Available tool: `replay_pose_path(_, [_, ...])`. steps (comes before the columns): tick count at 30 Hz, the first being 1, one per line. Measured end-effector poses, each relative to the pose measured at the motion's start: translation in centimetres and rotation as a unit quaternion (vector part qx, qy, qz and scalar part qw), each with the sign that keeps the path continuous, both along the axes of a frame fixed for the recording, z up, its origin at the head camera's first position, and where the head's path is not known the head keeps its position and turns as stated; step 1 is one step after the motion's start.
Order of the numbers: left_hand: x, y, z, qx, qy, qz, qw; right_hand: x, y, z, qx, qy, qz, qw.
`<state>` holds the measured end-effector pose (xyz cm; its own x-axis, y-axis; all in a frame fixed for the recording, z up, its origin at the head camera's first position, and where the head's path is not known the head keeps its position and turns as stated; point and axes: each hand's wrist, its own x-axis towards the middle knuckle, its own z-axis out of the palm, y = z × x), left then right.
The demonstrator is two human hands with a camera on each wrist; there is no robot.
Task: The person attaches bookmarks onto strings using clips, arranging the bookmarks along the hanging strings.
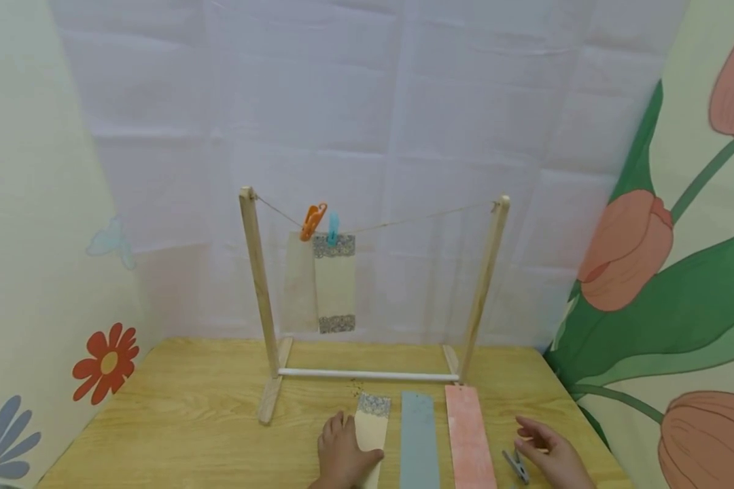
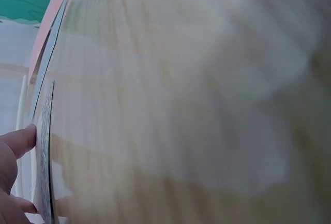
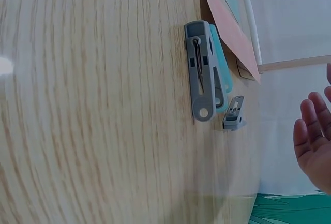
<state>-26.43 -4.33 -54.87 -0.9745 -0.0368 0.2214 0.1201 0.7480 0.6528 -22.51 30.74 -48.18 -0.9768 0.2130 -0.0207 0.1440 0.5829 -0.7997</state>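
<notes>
My left hand (image 1: 341, 451) grips a cream paper strip with a grey patterned band (image 1: 374, 405), fingers at its left edge and thumb at its right. The left wrist view shows the thumb (image 2: 23, 140) against the strip (image 2: 45, 157), which stands edge-on there. On the far right, my right hand (image 1: 553, 454) holds nothing, its fingers loosely bent beside a grey clothespin (image 1: 516, 466). In the right wrist view this hand (image 3: 316, 144) is raised past a small grey clothespin (image 3: 235, 113). Closer in lie a larger grey clothespin (image 3: 199, 71) and a teal clothespin (image 3: 221, 61).
A blue-grey strip (image 1: 419, 435) and a pink strip (image 1: 469, 435) lie between the hands. Behind them stands a wooden frame (image 1: 259, 292) with a string (image 1: 416, 219). An orange clothespin (image 1: 312, 222) and a blue clothespin (image 1: 333, 229) are on it, with a patterned strip (image 1: 335, 285) hanging.
</notes>
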Motion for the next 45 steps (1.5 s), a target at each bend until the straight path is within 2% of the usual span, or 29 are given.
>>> replay_pose_path(6, [-0.2,0.1,0.3,0.014,-0.001,0.015,0.9998,0.0,0.6,-0.2,0.0,-0.007,-0.001,1.0])
replay_pose_path(10, [-0.3,0.2,0.6,0.023,-0.014,0.023,0.9994,-0.2,1.3,-0.5,0.02,-0.024,0.013,0.9994])
replay_pose_path(15, [-0.3,0.1,1.0,0.022,-0.038,0.025,0.9987,-0.5,2.4,-1.2,0.066,-0.062,0.041,0.995])
replay_pose_path(20, [-0.3,0.1,1.4,0.02,-0.045,0.026,0.9985,-1.1,2.9,-1.9,0.09,-0.1,0.058,0.9892])
replay_pose_path(28, [-0.3,0.1,1.2,0.029,-0.027,0.031,0.9988,-2.0,2.3,-2.9,0.109,-0.13,0.078,0.9824])
replay_pose_path(34, [-0.3,-0.1,0.7,0.038,0.006,0.037,0.9986,-2.4,1.8,-3.3,0.143,-0.163,0.079,0.973])
replay_pose_path(39, [-0.4,-0.6,0.5,0.041,0.04,0.042,0.9975,-2.5,1.5,-3.3,0.188,-0.154,0.085,0.9663])
replay_pose_path(42, [-0.6,-1.1,0.6,0.066,0.047,0.031,0.9962,-2.5,1.4,-3.2,0.201,-0.137,0.089,0.9658])
replay_pose_path(45, [-1.0,-1.7,0.7,0.123,0.035,0.012,0.9918,-2.5,1.3,-3.1,0.209,-0.129,0.089,0.9652])
